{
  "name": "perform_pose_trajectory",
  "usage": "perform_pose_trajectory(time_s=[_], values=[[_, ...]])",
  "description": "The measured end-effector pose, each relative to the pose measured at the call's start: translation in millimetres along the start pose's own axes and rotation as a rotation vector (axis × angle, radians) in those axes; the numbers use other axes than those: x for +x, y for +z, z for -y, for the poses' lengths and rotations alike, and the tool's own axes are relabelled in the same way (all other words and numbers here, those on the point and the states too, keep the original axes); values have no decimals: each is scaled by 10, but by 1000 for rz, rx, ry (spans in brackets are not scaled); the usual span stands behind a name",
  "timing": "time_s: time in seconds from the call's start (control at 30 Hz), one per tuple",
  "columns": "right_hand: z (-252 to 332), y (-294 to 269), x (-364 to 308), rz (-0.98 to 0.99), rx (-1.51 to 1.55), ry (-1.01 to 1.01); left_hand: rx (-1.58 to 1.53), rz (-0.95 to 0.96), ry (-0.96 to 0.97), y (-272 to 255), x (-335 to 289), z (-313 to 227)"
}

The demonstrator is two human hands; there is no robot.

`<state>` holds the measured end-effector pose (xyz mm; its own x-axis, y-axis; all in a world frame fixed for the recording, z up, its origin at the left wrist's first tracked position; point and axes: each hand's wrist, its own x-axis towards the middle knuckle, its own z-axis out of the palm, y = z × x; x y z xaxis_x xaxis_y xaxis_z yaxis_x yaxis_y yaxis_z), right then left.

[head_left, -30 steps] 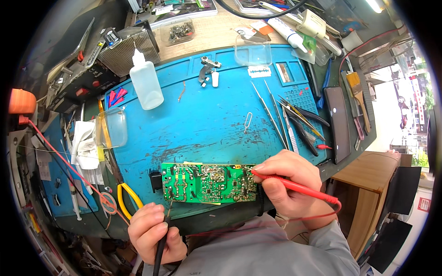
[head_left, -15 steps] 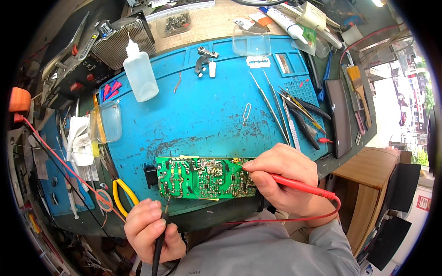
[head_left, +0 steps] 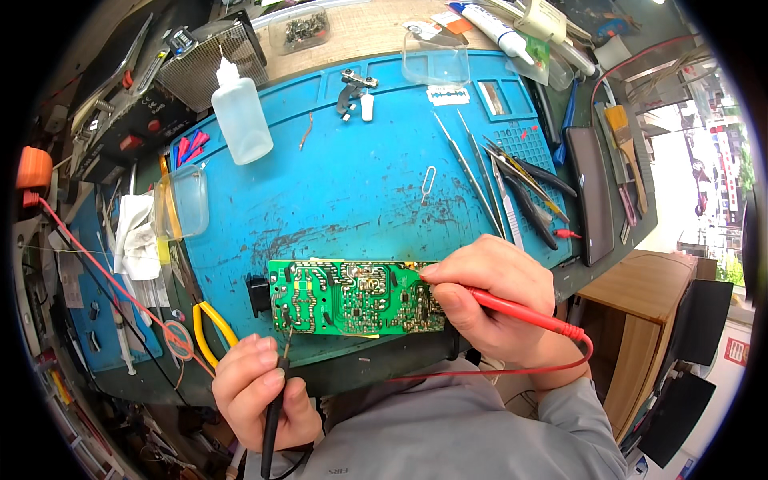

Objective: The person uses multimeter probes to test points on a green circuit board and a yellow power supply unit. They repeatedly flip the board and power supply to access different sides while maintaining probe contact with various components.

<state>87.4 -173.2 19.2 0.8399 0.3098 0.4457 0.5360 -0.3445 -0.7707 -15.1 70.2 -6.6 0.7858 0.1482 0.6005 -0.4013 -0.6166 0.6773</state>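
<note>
A green circuit board [head_left: 356, 298] lies solder side up on the front edge of the blue mat, with a black part [head_left: 258, 294] sticking out at its left end. My left hand [head_left: 260, 392] grips a black test probe [head_left: 274, 408], its metal tip at the board's lower left edge. In my right hand [head_left: 496, 300] is a red test probe [head_left: 524, 316], pointing at the board's upper right part; my fingers cover its tip. Whether either tip touches the solder cannot be made out. A red lead [head_left: 512, 371] loops from the red probe back under my wrist.
The blue mat [head_left: 344, 200] holds yellow-handled pliers [head_left: 212, 332] left of the board, a clear squeeze bottle [head_left: 242, 120], tweezers [head_left: 472, 176] and black-handled cutters [head_left: 528, 208]. An open clear box [head_left: 186, 204] stands at left. A dark phone-like slab [head_left: 588, 196] lies at right.
The board and surroundings sit slightly higher in the picture. Both hands keep their probes at nearly the same places on the board.
</note>
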Motion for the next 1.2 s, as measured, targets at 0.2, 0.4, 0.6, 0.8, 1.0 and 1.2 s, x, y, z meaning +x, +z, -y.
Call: perform_pose_trajectory(time_s=[0.2, 0.4, 0.6, 0.8, 1.0, 1.2], values=[[8, -12, 4, 12, 8, -19, -3, -18, 0, 16, 0, 0], [-11, -1, 13, 48, 39, -77, -11, -6, -1, 9, 0, 6], [-11, 23, 8, 36, 8, -85, -5, 4, 7, -2, 14, 7], [-2, 24, 12, 31, -3, -85, -15, 16, 16, -5, 34, 9], [7, 31, 3, 38, -82, -148, -26, 20, 26, -9, 33, 21], [-3, 61, -32, 30, -160, -249, -23, 76, 23, -37, 34, -3]])
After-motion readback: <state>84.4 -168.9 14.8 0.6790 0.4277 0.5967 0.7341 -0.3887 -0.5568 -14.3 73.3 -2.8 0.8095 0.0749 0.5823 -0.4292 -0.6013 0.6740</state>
